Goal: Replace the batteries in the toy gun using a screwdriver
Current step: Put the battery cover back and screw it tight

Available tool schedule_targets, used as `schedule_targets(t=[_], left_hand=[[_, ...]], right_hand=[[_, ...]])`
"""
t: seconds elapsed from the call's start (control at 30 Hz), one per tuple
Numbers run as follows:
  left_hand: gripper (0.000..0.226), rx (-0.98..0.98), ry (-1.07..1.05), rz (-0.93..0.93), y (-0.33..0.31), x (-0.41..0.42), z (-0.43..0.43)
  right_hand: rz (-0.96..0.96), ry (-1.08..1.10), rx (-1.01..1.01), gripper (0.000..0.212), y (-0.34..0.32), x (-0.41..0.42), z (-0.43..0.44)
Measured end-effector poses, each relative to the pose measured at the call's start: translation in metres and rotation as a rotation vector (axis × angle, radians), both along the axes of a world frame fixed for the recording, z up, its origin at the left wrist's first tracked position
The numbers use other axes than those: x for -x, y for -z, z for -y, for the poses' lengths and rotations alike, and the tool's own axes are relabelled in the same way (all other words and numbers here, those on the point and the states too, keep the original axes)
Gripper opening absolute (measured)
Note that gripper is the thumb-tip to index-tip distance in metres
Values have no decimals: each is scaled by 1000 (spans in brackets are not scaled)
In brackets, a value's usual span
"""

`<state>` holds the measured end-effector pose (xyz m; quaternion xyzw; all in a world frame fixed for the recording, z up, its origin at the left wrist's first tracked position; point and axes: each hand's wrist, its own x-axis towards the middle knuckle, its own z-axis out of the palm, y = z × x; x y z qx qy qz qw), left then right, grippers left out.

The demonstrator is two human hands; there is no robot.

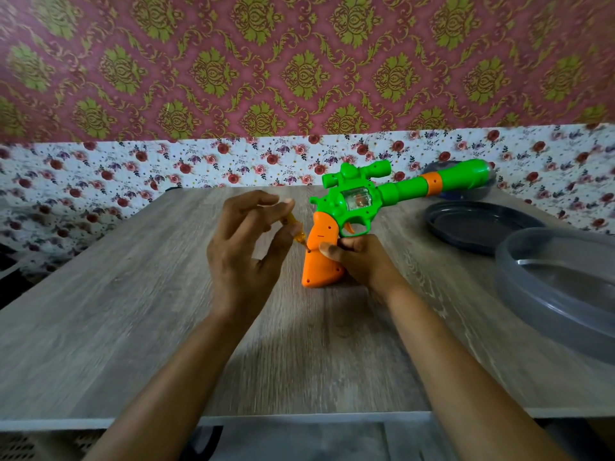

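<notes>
Steadies toy gun (pixel 389 189) butt-down on wooden table (pixel 159 301) with right hand (pixel 362 261) curled round the orange grip — barrel slanting up and to the right. Pinches small yellow screwdriver (pixel 296 232) in left hand (pixel 243 254), other fingers loosely fanned — tip at a screw hole in the grip.

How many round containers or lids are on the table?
3: a dark lid right of the toy gun, a clear tub at the right edge, and another dark dish partly hidden behind the barrel.

Left hand (pixel 246 251) pinching screwdriver (pixel 298 237), right hand (pixel 364 262) gripping toy gun (pixel 361 197)
</notes>
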<state>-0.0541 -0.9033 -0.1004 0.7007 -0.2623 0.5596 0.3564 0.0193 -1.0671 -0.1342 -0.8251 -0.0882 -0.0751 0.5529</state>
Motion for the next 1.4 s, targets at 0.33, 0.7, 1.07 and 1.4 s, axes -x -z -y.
schedule_targets(t=[0.33,0.7,1.07,1.4], left_hand=[[29,-76,6,-75,0,2,3],[37,-9,12,-102,1,-1,2],[21,-28,15,-29,-1,1,2],[27,-55,-19,-12,-1,2,2]], right_hand=[[-42,9,-24,26,1,-1,-1],[7,10,45,27,-2,-1,-2],[21,-9,16,23,-4,3,-2],[30,5,34,27,-2,1,-3]])
